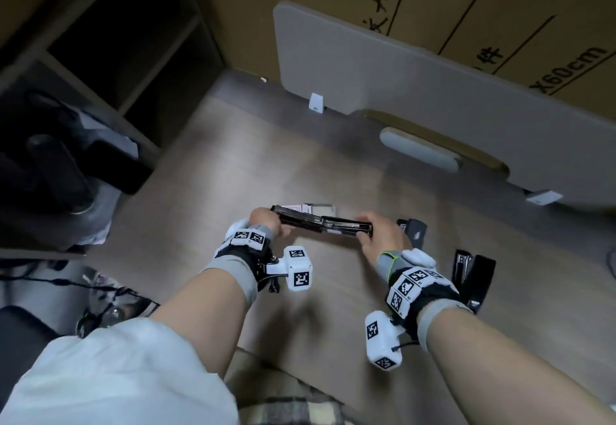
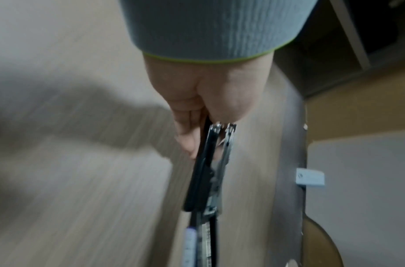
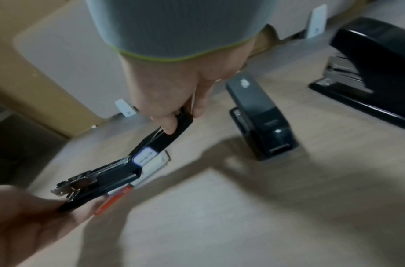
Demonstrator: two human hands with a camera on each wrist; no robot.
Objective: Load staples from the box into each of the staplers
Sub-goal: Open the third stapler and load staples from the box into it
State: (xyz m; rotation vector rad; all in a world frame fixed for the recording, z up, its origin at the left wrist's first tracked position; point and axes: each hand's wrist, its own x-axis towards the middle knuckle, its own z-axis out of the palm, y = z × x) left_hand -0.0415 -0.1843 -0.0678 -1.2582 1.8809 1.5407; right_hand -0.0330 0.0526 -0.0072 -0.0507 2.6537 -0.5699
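A black stapler (image 1: 321, 223) is swung open flat and held above the wooden table between both hands. My left hand (image 1: 276, 228) grips its left end, where the metal magazine (image 2: 219, 162) shows beside the black arm. My right hand (image 1: 365, 233) pinches the other end, thumb and fingers round the black bar (image 3: 176, 128). The staple box (image 1: 318, 207), white with a red edge (image 3: 112, 200), lies on the table just beyond and under the stapler. Two more black staplers stand to the right: a smaller one (image 1: 415, 229) and a larger one (image 1: 473, 278).
A grey panel (image 1: 433, 91) on white feet stands along the back of the table (image 1: 300, 308), with cardboard boxes behind it. Dark shelving (image 1: 100, 74) and cluttered items lie to the left. The table's near edge is by my lap.
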